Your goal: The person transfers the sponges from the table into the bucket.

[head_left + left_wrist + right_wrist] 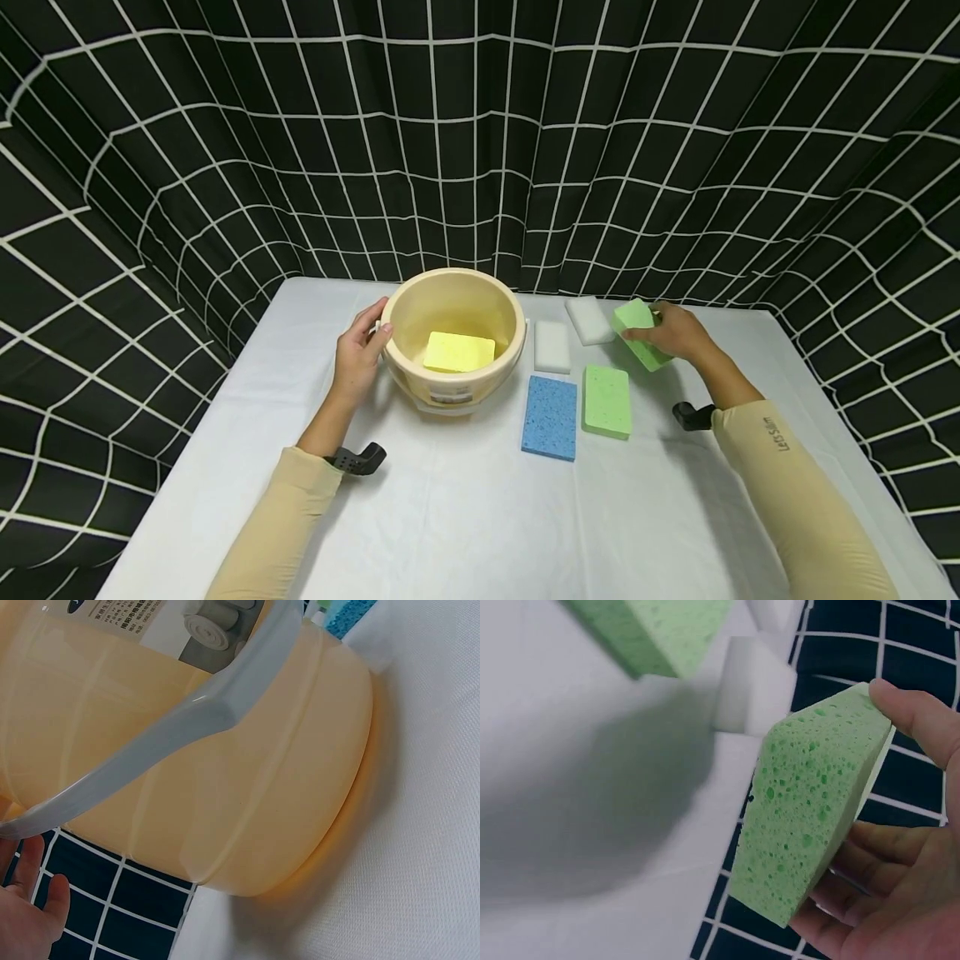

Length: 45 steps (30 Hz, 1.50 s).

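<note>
Green sponge (810,802), pinched by the right hand (678,331), could drop if that grip loosens, while the left hand (358,358), uncurled, touches the bucket (450,302).

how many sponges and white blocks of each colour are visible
Green: 2, the held sponge and the lying green sponge
White: 2, the nearer block and the farther block
Blue: 1, the blue sponge
Yellow: 1, the yellow sponge
Total: 6

In front of you, you can count one bucket (453,304), one yellow sponge (459,352), one blue sponge (550,418), two green sponges (607,400) and two white sponges (552,347).
</note>
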Tool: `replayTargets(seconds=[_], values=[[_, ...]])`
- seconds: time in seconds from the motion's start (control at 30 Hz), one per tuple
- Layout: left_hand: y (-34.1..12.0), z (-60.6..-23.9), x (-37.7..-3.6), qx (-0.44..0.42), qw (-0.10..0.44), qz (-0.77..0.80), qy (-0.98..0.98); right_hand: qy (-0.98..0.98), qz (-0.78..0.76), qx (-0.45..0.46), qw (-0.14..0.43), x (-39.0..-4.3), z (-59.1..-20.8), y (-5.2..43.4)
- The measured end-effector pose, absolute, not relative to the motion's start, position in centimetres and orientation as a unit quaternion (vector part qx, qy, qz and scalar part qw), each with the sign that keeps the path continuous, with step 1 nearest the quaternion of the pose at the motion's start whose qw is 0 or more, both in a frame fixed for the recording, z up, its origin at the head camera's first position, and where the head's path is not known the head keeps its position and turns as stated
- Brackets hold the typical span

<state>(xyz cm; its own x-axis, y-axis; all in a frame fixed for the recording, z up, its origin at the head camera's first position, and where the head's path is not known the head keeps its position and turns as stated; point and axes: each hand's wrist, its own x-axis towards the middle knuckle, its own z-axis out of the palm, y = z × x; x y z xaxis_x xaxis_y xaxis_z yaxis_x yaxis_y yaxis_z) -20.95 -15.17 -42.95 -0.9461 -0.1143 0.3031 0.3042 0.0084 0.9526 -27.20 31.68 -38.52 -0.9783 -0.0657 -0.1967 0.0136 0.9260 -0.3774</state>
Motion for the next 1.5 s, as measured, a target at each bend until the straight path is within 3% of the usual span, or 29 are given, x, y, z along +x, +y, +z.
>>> replayTargets(seconds=[0.67, 1.5], values=[[-15.2, -42.8, -20.9, -0.073, 0.151, -0.704, -0.69, 0.973, -0.219, -0.053, 0.057, -27.9, -33.0, 28.7], [-15.0, -43.1, -20.9, -0.076, 0.159, -0.706, -0.686, 0.961, -0.23, -0.154, 0.023, -29.2, -30.4, 22.8]])
